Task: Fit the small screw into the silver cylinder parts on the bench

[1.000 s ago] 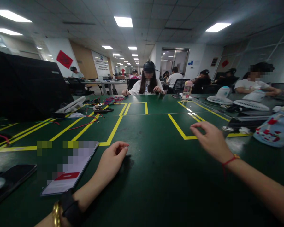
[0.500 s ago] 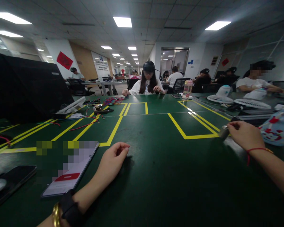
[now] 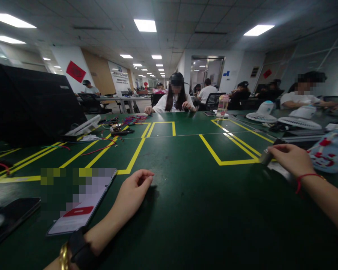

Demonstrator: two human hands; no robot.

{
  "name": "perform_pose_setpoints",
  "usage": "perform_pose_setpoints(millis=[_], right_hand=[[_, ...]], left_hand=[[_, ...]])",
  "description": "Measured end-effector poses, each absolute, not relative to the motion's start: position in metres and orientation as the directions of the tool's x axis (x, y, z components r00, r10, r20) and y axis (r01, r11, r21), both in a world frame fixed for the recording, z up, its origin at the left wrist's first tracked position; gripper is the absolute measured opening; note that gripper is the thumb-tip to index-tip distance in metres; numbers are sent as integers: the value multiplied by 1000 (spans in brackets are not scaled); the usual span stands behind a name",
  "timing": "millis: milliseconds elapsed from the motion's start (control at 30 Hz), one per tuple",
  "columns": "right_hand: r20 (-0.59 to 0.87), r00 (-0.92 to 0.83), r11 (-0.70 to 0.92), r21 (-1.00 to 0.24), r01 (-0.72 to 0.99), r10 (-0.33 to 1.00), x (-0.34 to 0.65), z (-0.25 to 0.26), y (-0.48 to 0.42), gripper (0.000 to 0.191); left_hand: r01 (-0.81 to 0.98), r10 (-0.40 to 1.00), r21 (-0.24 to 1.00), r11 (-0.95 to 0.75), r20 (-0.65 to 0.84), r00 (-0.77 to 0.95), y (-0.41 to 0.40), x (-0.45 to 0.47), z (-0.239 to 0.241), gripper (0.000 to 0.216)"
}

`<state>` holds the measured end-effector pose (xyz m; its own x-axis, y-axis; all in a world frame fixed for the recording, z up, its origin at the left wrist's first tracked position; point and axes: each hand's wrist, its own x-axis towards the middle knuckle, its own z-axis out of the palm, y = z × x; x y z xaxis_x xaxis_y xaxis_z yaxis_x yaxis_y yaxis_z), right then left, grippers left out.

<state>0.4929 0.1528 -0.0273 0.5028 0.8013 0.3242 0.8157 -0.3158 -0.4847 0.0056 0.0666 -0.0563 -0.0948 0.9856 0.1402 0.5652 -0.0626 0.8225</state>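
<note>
- Small silvery-grey metallic cylinder (image 3: 265, 158): dull sheen, seemingly tilted, at the yellow tape outline's (image 3: 238, 162) right corner on the dark-green tabletop (image 3: 186, 210).
- Bare right hand (image 3: 294, 160): thumb and fingertips close together at the cylinder's upper side; cannot tell whether they grip.
- Bare left hand (image 3: 135, 189): loosely curled, holding nothing.

Dark green tabletop (image 3: 183, 213), striped with yellow tape (image 3: 238, 162).
Silver-grey cylinder (image 3: 265, 158); red cord bracelet (image 3: 307, 175); black wristband (image 3: 81, 248), gold bangle (image 3: 63, 257). Phone screen (image 3: 93, 198) pale lilac with a red block (image 3: 79, 212). Pouch (image 3: 330, 153) light blue, printed red and white. Wire tangle (image 3: 135, 119) mixes magenta, red and blue. Far fan (image 3: 261, 117) white, tipped light blue; big casing (image 3: 30, 105) at left black.
</note>
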Motion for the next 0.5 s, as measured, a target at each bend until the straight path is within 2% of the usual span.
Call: perform_pose_setpoints(millis=[367,500], right_hand=[[306,500,-279,-548,788,810,492,-31,151,38],[349,465,-243,-522,817,813,487,-34,147,46]], left_hand=[[578,989,813,-65,130,-71,66,5,-55,26],[579,990,813,-54,117,-73,65,5,-54,28]])
